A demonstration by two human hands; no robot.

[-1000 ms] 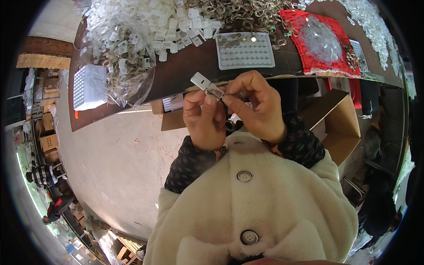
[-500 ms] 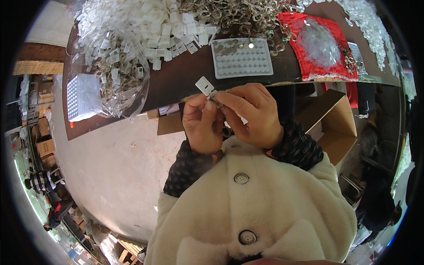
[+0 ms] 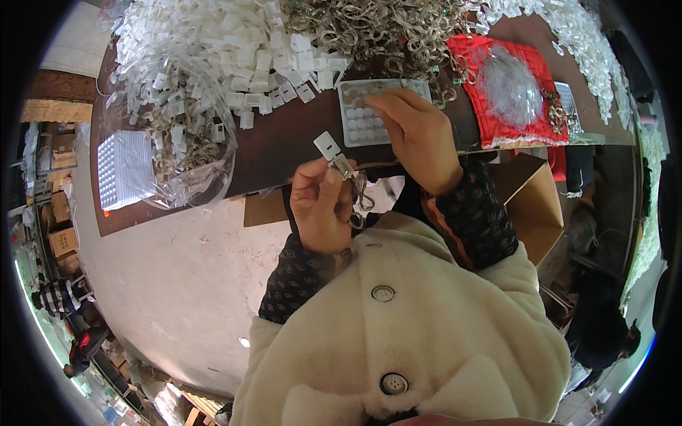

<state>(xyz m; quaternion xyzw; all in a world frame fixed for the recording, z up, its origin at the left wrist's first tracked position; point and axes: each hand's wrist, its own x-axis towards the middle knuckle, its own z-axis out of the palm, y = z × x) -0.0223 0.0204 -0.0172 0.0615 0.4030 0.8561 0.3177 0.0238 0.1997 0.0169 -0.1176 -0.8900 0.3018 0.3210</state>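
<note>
My left hand (image 3: 323, 206) pinches a small white plastic case (image 3: 327, 146) at the table's front edge. The case looks opened out, with a second part hanging at its lower end. A looped bundle of thin wire (image 3: 361, 195) dangles from it beside my fingers. My right hand (image 3: 423, 135) reaches over a pale tray (image 3: 387, 135) with rows of round pockets. Its thumb and forefinger come together above the tray's upper left pockets, where silvery discs (image 3: 355, 96) lie. Whether a disc is between the fingertips cannot be made out.
White plastic cases (image 3: 206, 46) and looped wire bundles (image 3: 376, 28) are heaped along the back. A clear plastic bag (image 3: 220, 167) and stacked trays (image 3: 124, 170) are at left. Clear pieces (image 3: 515, 82) lie on a red cloth (image 3: 479, 106). A cardboard box (image 3: 536, 213) stands below the table.
My right hand has left the white case and moved up and forward to the tray. My left hand still holds the case, whose lower part and hanging wire now show.
</note>
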